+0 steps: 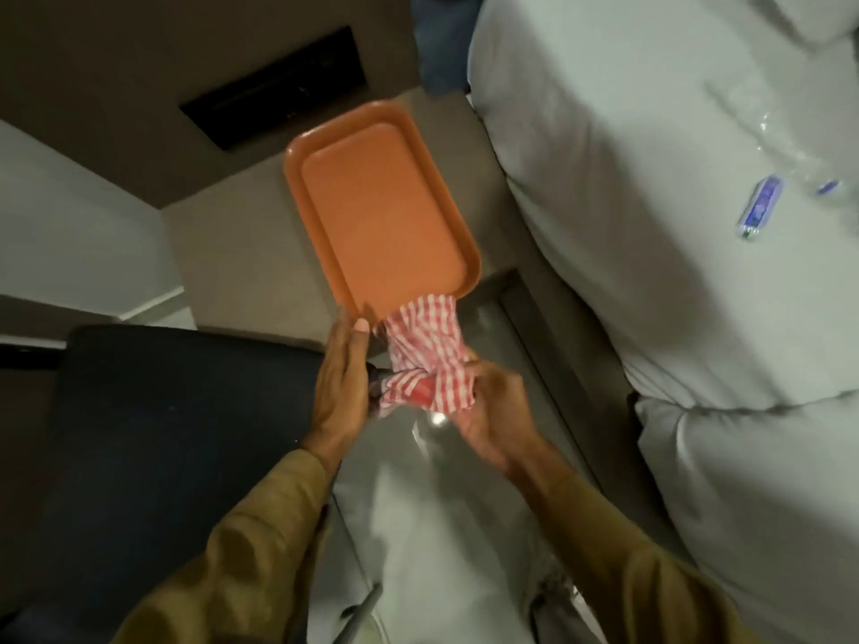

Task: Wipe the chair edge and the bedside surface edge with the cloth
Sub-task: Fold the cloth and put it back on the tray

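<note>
A red-and-white checked cloth (427, 350) is bunched between my two hands in the middle of the view. My right hand (488, 406) grips its lower right part. My left hand (341, 378) lies flat against the cloth's left side, fingers extended, thumb near the tray's near corner. The cloth's top overlaps the near edge of an orange tray (381, 202) lying on the beige bedside surface (241, 244). A dark chair seat (172, 411) sits at the lower left, its edge just left of my left hand. A small dark object under the cloth is mostly hidden.
A bed with white bedding (650, 225) fills the right side, with a small blue-and-white packet (760, 206) and clear plastic wrapping on it. A dark recessed panel (274, 86) is on the wall behind the tray. A glossy floor shows below my hands.
</note>
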A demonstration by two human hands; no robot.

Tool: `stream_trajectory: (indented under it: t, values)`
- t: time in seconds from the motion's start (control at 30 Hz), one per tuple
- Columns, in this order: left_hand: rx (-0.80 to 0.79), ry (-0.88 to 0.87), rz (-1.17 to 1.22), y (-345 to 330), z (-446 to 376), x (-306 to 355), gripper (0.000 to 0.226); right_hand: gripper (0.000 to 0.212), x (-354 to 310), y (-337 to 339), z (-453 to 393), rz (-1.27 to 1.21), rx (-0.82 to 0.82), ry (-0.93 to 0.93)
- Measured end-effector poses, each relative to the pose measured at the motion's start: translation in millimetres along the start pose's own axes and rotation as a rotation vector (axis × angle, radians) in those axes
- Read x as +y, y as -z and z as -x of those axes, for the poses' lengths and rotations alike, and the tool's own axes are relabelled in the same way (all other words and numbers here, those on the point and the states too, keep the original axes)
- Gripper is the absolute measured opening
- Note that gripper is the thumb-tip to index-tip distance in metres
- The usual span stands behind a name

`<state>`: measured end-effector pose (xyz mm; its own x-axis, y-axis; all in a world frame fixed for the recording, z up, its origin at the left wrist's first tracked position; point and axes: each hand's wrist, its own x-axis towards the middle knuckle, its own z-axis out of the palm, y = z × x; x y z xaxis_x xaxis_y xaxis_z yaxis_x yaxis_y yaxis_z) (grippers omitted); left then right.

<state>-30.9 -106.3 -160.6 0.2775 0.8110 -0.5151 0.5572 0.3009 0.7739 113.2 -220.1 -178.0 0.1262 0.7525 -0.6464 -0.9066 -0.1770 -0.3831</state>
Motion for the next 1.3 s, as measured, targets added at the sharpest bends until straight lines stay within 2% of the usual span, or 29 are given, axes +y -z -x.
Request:
stream_trajectory:
  t: [0.03,0.1,0.23,0.3,0.37,0.47,0.57,0.63,0.7,0.8,0.93,1.0,1.13,1.23,1.3]
  values:
    - [-0.007,0.036,0.128,-7.0,11.0,10.0,0.073,0.041,-18.2,-7.0,6.5,-0.069,-0.062,-0.001]
    - [-0.106,0.076,0.250,-17.3,26.6,30.3,0.064,0.050,-52.3,-21.7,17.5,-0.100,-0.139,-0.005]
    - [-0.177,0.228,0.485,-19.6,32.5,74.0,0.069,0.087,-107.0,-48.7,24.5,-0.030,-0.274,-0.097]
    - [-0.217,0.236,0.614,-17.9,34.8,92.3,0.064,0.083,-122.1,-53.8,23.1,0.083,-0.287,-0.075]
    - [-0.183,0.217,0.665,-18.6,36.0,103.2,0.052,0.068,-131.5,-60.1,23.6,0.255,-0.255,-0.014]
    - [0.000,0.177,0.609,-18.1,29.1,106.2,0.037,0.046,-135.4,-64.0,17.3,0.568,-0.102,0.123]
    - [0.162,0.123,0.569,-15.7,17.6,100.3,0.050,0.037,-135.0,-58.2,2.2,0.830,-0.052,0.220]
    - [0.230,0.077,0.527,-15.4,10.7,92.7,0.063,0.026,-132.4,-55.7,-10.1,0.922,-0.042,0.268]
    - [0.252,0.049,0.476,-17.9,4.3,85.0,0.066,0.016,-130.3,-55.1,-22.9,0.981,0.023,0.338]
    - [0.271,0.003,0.439,-20.5,-5.7,78.7,0.064,0.018,-130.1,-56.0,-43.5,1.102,0.141,0.352]
    - [0.283,-0.064,0.236,-10.1,-23.8,81.1,0.088,0.014,-135.3,-62.2,-72.8,1.263,0.158,0.305]
    - [0.248,-0.118,0.128,-4.3,-35.7,80.0,0.092,0.017,-138.5,-69.6,-85.8,1.291,0.183,0.333]
    - [0.226,-0.201,0.025,-6.7,-63.3,73.6,0.067,0.014,-140.7,-75.7,-112.6,1.304,0.261,0.393]
    - [0.253,-0.219,-0.015,-13.7,-80.9,60.6,0.050,0.009,-137.4,-78.0,-127.5,1.343,0.234,0.403]
    - [0.261,-0.129,-0.048,-20.2,-92.9,44.9,0.048,0.011,-132.1,-68.4,-140.2,1.389,0.218,0.432]
